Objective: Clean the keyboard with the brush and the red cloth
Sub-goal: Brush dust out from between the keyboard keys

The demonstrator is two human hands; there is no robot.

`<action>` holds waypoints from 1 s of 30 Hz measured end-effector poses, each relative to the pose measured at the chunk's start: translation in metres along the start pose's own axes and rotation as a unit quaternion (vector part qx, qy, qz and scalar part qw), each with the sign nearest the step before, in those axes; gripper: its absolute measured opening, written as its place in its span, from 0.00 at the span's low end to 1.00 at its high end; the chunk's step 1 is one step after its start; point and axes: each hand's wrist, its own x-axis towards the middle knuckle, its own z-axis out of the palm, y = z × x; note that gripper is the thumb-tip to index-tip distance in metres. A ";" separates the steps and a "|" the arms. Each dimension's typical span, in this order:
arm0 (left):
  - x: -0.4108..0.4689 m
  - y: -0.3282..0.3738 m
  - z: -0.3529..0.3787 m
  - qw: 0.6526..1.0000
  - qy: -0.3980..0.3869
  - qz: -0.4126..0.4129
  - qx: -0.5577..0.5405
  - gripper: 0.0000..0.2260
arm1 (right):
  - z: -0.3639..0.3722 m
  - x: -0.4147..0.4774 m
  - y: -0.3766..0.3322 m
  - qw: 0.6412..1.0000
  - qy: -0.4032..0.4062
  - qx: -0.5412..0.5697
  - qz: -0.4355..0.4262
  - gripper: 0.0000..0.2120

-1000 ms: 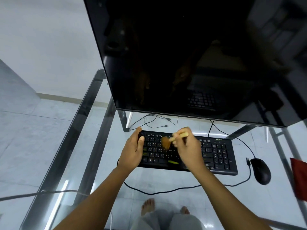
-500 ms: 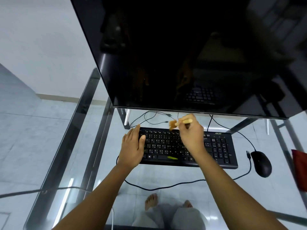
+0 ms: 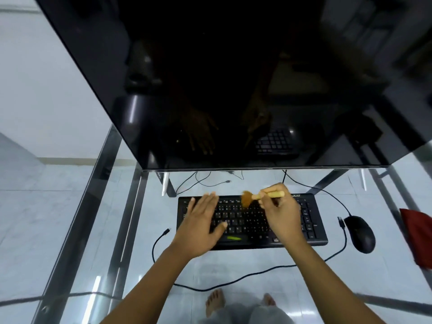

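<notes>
Partway through brushing, by the look. Pinches slim pale-wood brush (image 3: 261,196) in right hand (image 3: 282,218), fingers curled, rust bristles on top key rows of flat black plastic keyboard (image 3: 309,222) on glass desk (image 3: 233,260). Presses left hand (image 3: 201,226), fingers straight, on its left end. Leaves soft red cloth (image 3: 418,237) untouched at right edge; wiping seemingly yet to come.
</notes>
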 end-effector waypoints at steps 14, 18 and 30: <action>0.032 0.006 0.004 0.999 0.017 -0.018 0.019 0.25 | -0.023 -0.002 0.008 0.998 0.058 0.025 0.031 0.06; 0.032 0.010 0.006 0.999 0.015 -0.027 0.026 0.25 | -0.016 -0.017 0.015 0.999 -0.018 0.016 0.037 0.05; 0.035 0.018 0.003 0.997 0.031 -0.044 0.054 0.22 | -0.044 -0.026 0.021 0.995 -0.053 0.039 0.072 0.05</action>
